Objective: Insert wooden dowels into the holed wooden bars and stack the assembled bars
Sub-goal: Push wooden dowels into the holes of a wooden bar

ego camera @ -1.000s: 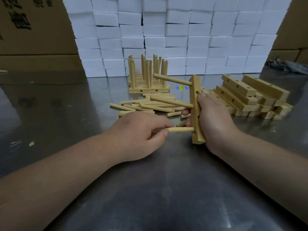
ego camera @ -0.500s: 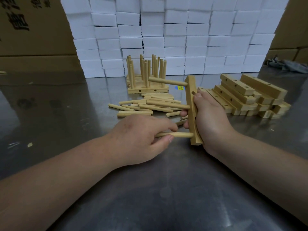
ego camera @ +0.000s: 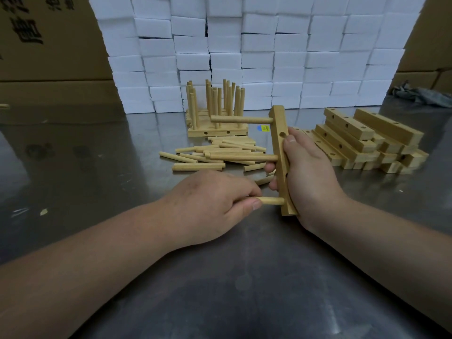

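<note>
Pale holed wooden bar (ego camera: pixel 277 148) stands on end between the hands, gripped by the curled right hand (ego camera: pixel 310 174); left hand (ego camera: pixel 210 204) pinches a round wooden dowel (ego camera: pixel 271 200) seated in its lowest hole, beneath two inserted dowels (ego camera: pixel 242 120).

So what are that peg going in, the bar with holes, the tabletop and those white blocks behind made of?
The dowel and holed bar look like pale wood, apparently unvarnished: matte, with faint grain. The table looks like metal, probably stainless steel: grey, scuffed, dimly reflective. The white blocks may be foam or small cartons: matte, crisp-edged, too distant to tell.
</note>
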